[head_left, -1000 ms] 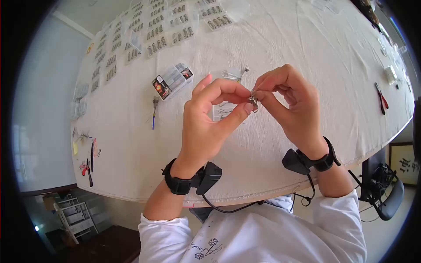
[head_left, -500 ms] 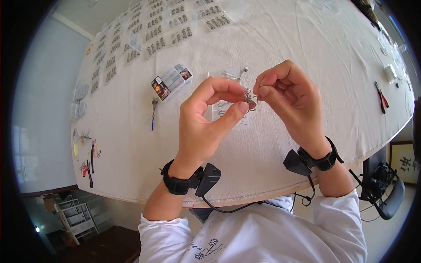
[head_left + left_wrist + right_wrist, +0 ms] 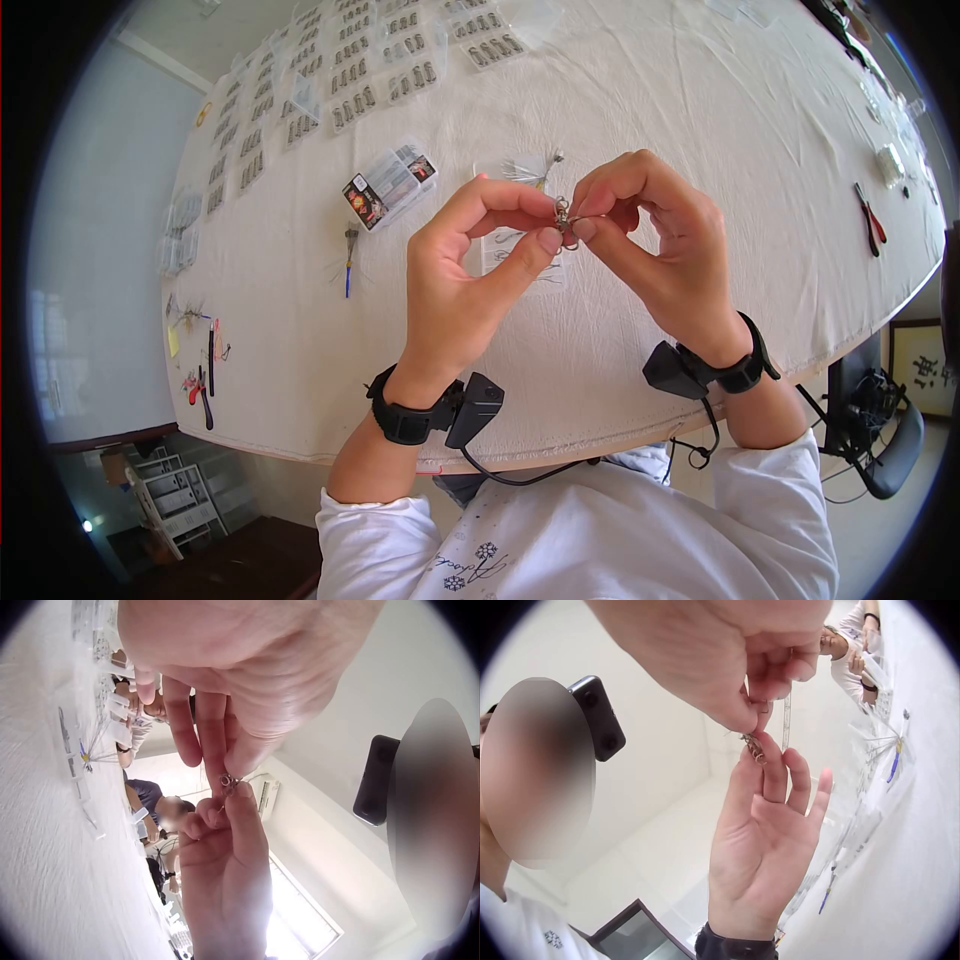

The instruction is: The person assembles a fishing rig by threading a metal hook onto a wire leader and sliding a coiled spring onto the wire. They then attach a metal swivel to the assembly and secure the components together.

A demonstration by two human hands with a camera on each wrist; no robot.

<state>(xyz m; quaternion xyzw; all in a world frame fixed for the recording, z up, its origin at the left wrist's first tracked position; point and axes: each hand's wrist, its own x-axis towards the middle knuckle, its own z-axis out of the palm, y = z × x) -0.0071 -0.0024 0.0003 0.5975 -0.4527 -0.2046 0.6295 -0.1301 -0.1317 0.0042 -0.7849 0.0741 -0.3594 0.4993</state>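
In the head view, my left hand (image 3: 455, 265) pinches a small cluster of curved, shiny metal hooks (image 3: 564, 212) between thumb and forefinger. My right hand (image 3: 662, 245) meets it from the other side, its thumb and forefinger pinching a piece at the cluster's edge. In the right wrist view, the bunched metal (image 3: 754, 748) shows between the two sets of fingertips, partly hidden by them. Just beneath the hands lies a clear tray (image 3: 545, 285) of hooks, partly covered by the left hand. A wire bundle (image 3: 530, 172) with a round metal tip lies behind them.
Left of the hands are a clear plastic box (image 3: 392, 187) with black labels and a blue-ended wire bundle (image 3: 349, 262). Pliers lie at the far right (image 3: 870, 220) and far left (image 3: 206, 400). Clear trays (image 3: 410, 75) of metal pieces cover the back left.
Half a second ago my right hand drew slightly right, apart from the metal cluster; now its fingertips are back against it. My left hand shifted a little left and kept its pinch.
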